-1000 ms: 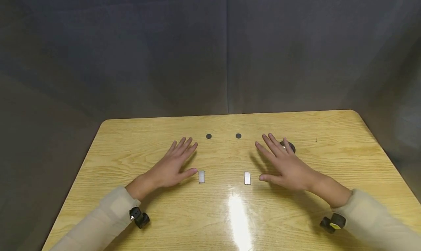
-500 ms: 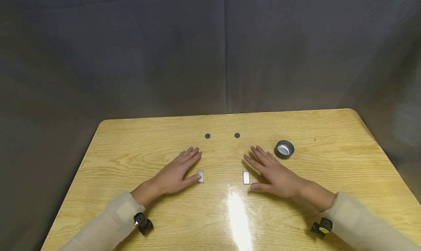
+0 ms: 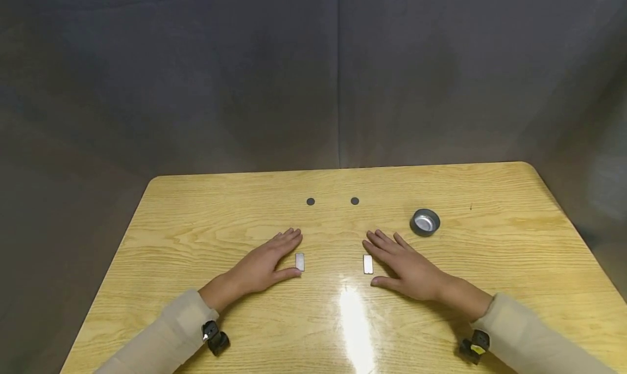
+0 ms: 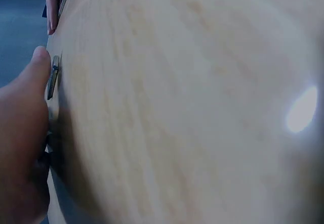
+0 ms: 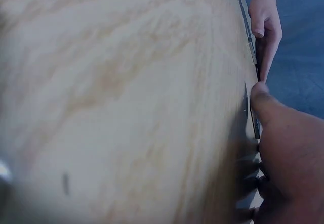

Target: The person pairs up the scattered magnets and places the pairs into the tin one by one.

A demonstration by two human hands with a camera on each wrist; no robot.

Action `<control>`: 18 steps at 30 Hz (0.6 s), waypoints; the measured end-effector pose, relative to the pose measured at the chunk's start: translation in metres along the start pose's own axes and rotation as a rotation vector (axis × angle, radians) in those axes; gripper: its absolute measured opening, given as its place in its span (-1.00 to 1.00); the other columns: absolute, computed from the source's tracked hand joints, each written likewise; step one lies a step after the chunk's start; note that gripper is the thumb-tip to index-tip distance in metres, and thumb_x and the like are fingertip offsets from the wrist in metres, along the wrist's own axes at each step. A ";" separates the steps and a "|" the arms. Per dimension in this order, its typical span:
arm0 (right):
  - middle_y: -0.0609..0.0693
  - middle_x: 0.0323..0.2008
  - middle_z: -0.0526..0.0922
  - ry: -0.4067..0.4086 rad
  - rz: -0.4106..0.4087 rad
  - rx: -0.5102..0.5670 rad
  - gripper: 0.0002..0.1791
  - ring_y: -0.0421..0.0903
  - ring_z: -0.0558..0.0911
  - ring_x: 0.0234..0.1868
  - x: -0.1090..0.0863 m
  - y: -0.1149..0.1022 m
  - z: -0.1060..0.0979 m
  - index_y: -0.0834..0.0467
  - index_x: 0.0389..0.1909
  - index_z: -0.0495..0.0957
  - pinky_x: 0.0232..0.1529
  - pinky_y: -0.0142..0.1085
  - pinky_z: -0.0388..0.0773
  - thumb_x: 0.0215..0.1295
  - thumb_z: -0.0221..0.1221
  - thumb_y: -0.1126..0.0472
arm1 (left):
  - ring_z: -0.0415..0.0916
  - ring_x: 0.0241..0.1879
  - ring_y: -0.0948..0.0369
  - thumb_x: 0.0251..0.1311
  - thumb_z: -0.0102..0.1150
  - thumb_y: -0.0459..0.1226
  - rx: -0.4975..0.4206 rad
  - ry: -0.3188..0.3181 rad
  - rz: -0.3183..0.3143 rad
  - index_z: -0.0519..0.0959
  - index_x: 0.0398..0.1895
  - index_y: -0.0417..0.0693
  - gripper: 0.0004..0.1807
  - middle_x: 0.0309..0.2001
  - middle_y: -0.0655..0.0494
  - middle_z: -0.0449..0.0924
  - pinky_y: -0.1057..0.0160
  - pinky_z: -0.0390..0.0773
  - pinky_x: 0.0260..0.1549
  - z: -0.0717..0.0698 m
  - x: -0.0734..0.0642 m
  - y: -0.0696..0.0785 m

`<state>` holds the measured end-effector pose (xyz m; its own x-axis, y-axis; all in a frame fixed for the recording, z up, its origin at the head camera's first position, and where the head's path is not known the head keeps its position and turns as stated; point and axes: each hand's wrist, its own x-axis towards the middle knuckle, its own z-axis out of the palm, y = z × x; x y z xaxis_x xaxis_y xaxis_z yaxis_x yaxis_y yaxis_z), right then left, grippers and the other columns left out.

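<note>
My left hand (image 3: 262,265) spreads palm down low over the table, its fingers straight and its thumb right at the near edge of a small silvery rectangular piece (image 3: 299,261). On the other side, my right hand (image 3: 411,270) lies in the same way, thumb and fingers parted beside a second such piece (image 3: 368,264). Neither hand holds anything. In the left wrist view the rectangular piece (image 4: 53,77) shows by the left thumb; the right wrist view shows the other piece (image 5: 254,118) behind the right thumb. Most fingers are hidden in both wrist views.
Two small dark discs (image 3: 311,201) sit farther back on the wooden table (image 3: 220,200). A round dark tin (image 3: 425,222) with a shiny inside stands beyond the right hand. Dark cloth (image 3: 196,80) hangs behind the table, and a bright glare lies on its front.
Both hands have come down and toward the person, the right also inward to the left. The tin, partly covered before, now shows whole. The pieces and discs have stayed put.
</note>
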<state>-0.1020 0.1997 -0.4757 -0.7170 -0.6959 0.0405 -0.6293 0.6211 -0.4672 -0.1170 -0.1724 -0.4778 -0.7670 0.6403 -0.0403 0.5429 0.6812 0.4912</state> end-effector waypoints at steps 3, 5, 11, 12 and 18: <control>0.23 0.57 0.09 0.013 -0.011 -0.003 -0.15 0.22 0.06 0.58 -0.001 0.001 0.001 0.22 0.56 0.17 0.50 0.25 -0.07 0.42 0.24 -0.09 | -0.04 0.58 0.07 0.38 0.22 0.08 -0.007 0.015 -0.001 0.20 0.56 -0.18 -0.15 0.59 -0.02 0.07 0.05 0.04 0.51 0.003 -0.001 0.000; 0.23 0.57 0.10 0.022 -0.016 0.008 -0.17 0.23 0.06 0.57 -0.002 0.001 0.002 0.20 0.56 0.19 0.50 0.26 -0.07 0.43 0.24 -0.07 | -0.03 0.58 0.08 0.37 0.23 0.07 -0.012 0.031 -0.006 0.22 0.55 -0.17 -0.16 0.58 -0.01 0.08 0.06 0.03 0.52 0.005 -0.002 0.000; 0.23 0.56 0.12 0.056 -0.011 0.056 -0.22 0.25 0.07 0.57 -0.002 0.003 0.005 0.16 0.53 0.27 0.49 0.27 -0.09 0.40 0.27 -0.05 | 0.02 0.57 0.06 0.34 0.27 0.03 -0.057 0.084 -0.005 0.31 0.50 -0.19 -0.21 0.55 -0.03 0.16 0.03 0.03 0.52 0.010 -0.005 0.001; 0.23 0.56 0.13 0.062 -0.007 0.069 -0.22 0.25 0.07 0.57 -0.002 0.003 0.006 0.16 0.52 0.29 0.49 0.27 -0.09 0.39 0.28 -0.05 | 0.03 0.56 0.05 0.34 0.28 0.02 -0.066 0.092 -0.002 0.33 0.49 -0.19 -0.22 0.55 -0.04 0.17 0.02 0.04 0.52 0.010 -0.005 0.001; 0.24 0.54 0.16 0.104 0.018 0.183 -0.27 0.27 0.08 0.56 -0.001 0.004 0.009 0.12 0.45 0.41 0.49 0.30 -0.16 0.30 0.36 0.01 | 0.07 0.55 0.03 0.32 0.31 -0.02 -0.120 0.129 0.000 0.44 0.43 -0.14 -0.31 0.53 -0.04 0.22 -0.01 0.06 0.51 0.014 -0.006 0.000</control>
<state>-0.1015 0.2000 -0.4856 -0.7607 -0.6384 0.1176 -0.5581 0.5506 -0.6208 -0.1078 -0.1709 -0.4892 -0.8088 0.5842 0.0674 0.5037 0.6291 0.5920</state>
